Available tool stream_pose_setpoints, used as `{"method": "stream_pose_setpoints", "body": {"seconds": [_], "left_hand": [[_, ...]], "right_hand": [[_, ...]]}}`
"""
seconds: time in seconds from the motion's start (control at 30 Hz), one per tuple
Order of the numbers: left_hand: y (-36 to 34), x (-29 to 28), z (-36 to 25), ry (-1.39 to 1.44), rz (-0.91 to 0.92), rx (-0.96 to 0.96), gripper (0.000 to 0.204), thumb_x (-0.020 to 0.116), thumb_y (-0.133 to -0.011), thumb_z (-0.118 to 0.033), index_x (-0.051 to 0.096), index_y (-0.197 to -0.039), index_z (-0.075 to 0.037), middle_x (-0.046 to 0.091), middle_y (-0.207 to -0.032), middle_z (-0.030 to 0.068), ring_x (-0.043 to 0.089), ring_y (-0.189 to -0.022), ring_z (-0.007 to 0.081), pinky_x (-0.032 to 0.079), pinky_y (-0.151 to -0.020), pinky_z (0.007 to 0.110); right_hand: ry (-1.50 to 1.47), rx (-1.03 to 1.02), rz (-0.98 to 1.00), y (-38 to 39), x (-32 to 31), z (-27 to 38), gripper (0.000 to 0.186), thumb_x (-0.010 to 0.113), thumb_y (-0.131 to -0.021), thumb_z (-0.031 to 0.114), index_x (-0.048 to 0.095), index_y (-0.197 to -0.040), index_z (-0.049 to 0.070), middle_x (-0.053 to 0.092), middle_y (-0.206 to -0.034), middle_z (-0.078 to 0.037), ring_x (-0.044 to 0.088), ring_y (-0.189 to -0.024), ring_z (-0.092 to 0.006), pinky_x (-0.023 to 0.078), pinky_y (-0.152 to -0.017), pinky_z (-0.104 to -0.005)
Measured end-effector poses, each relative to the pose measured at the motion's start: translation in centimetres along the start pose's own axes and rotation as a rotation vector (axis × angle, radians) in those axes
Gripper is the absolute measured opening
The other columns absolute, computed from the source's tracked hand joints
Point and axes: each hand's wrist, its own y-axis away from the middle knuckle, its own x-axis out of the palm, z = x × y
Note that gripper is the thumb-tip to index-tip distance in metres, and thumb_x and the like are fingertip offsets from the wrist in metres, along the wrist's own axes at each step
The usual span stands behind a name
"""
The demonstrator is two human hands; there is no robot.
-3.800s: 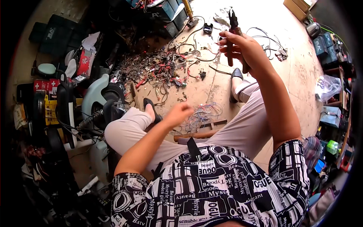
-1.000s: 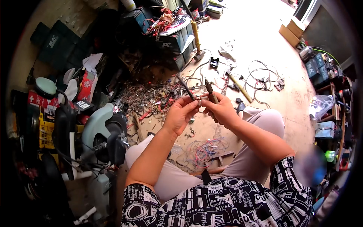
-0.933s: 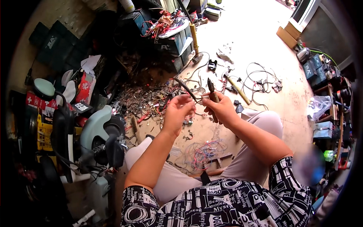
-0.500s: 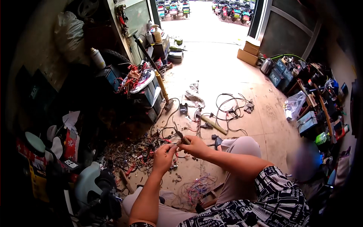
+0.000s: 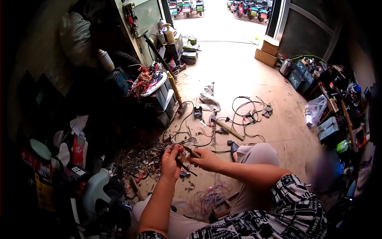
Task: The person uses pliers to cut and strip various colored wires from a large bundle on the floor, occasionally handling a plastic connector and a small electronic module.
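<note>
My left hand is closed on a dark cable, whose loose end slants down to the right below my hands. Wrapped round a pair of pliers with brownish handles, my right hand is just beside the left; the jaws point up-left toward the cable near my left fingertips. Whether they touch it is too small to tell. Beneath both hands, the floor is strewn with small scraps and wire pieces, with a tangle of thin coloured wires nearer my legs.
A hammer, coiled cables and a rag lie on the floor ahead. Stacked batteries stand left; batteries, tools and bags line the right. Cardboard boxes sit by the doorway, with parked scooters outside.
The view has tipped up toward the doorway. The cable, which pointed up-left from my hands, now hangs down-right. My left hand has risen slightly and my right hand has dropped a little relative to it.
</note>
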Motion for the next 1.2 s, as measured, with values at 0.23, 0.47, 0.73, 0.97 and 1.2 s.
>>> {"method": "stream_pose_setpoints", "body": {"seconds": [0.23, 0.47, 0.73, 0.97, 1.2], "left_hand": [[-0.7, -0.2, -1.9, -0.426, -0.007, 0.175, 0.013, 0.058, -0.092, -0.015, 0.062, -0.097, -0.004, 0.062, -0.076, -0.0017, 0.043, -0.058, 0.0025, 0.034, -0.054, 0.018], [0.1, -0.8, -2.3, -0.584, 0.017, 0.262, 0.019, 0.055, -0.092, -0.014, 0.061, -0.1, 0.002, 0.066, -0.084, 0.0026, 0.058, -0.077, 0.0068, 0.046, -0.072, 0.021], [0.1, -0.5, -1.4, -0.817, 0.023, 0.289, 0.014, 0.062, -0.088, -0.012, 0.065, -0.094, 0.001, 0.064, -0.082, 0.0, 0.055, -0.072, 0.0042, 0.044, -0.067, 0.02], [-0.5, -1.4, -0.5, -0.908, 0.04, 0.409, 0.013, 0.065, -0.084, -0.011, 0.065, -0.089, 0.002, 0.061, -0.081, 0.0021, 0.054, -0.066, 0.0063, 0.044, -0.061, 0.021], [-0.1, -0.8, -0.9, -0.956, 0.074, 0.394, 0.01, 0.063, -0.086, -0.008, 0.065, -0.089, 0.001, 0.059, -0.079, -0.0031, 0.052, -0.069, 0.0037, 0.042, -0.062, 0.019]], "right_hand": [[0.081, 0.101, -0.014, 0.0, -1.6, 0.9, 0.032, 0.056, -0.091, 0.039, 0.061, -0.102, 0.009, 0.059, -0.069, -0.005, 0.055, -0.06, -0.0126, 0.045, -0.057, -0.0296], [0.315, -0.007, -0.037, 0.3, -1.7, 1.5, 0.04, 0.06, -0.086, 0.038, 0.058, -0.09, -0.001, 0.059, -0.07, -0.013, 0.058, -0.066, -0.0243, 0.046, -0.063, -0.0364], [0.457, -0.016, -0.007, 0.3, -2.1, 1.8, 0.038, 0.061, -0.083, 0.035, 0.059, -0.076, -0.003, 0.06, -0.071, -0.02, 0.06, -0.07, -0.0353, 0.046, -0.064, -0.0424], [0.469, 0.022, 0.005, 0.4, -2.2, 1.8, 0.04, 0.06, -0.083, 0.038, 0.061, -0.078, -0.002, 0.061, -0.072, -0.02, 0.06, -0.07, -0.036, 0.047, -0.065, -0.0437], [0.504, 0.019, 0.026, 0.4, -2.3, 1.7, 0.04, 0.06, -0.083, 0.041, 0.064, -0.083, 0.001, 0.062, -0.071, -0.019, 0.061, -0.068, -0.0354, 0.047, -0.063, -0.043]]}}
